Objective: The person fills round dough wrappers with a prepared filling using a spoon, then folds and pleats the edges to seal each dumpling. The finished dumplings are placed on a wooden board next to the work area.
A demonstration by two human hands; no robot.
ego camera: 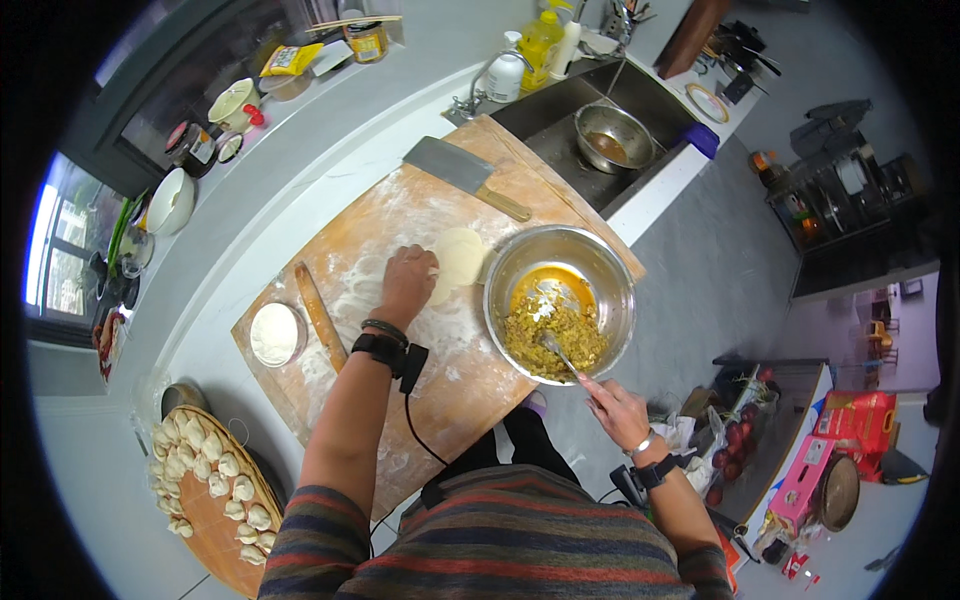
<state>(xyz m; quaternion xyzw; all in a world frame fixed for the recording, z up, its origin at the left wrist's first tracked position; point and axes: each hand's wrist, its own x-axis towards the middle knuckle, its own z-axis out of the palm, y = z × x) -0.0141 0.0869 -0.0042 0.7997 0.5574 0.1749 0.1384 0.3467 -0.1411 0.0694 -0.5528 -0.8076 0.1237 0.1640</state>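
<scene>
My left hand (409, 279) is over the floured wooden board (480, 360), its fingers at the edge of thin round dough wrappers (459, 256); whether it grips one is hidden. My right hand (616, 411) holds the handle of a metal spoon (555, 348), whose bowl end rests in a chopped yellow-green filling (525, 339). The filling lies in a large stainless steel bowl (628, 330), with orange liquid at its far side. Beyond the wrappers lies a cleaver (459, 165) with a wooden handle. Left of my forearm are a rolling pin (319, 315) and a tub of flour (274, 335).
A round tray (206, 536) with several dumplings stands at lower left. At upper right is a sink (551, 142) holding a metal bowl (613, 139) under running water. Jars and bowls line the ledge (300, 124). Red onions (739, 442) lie on a shelf at right.
</scene>
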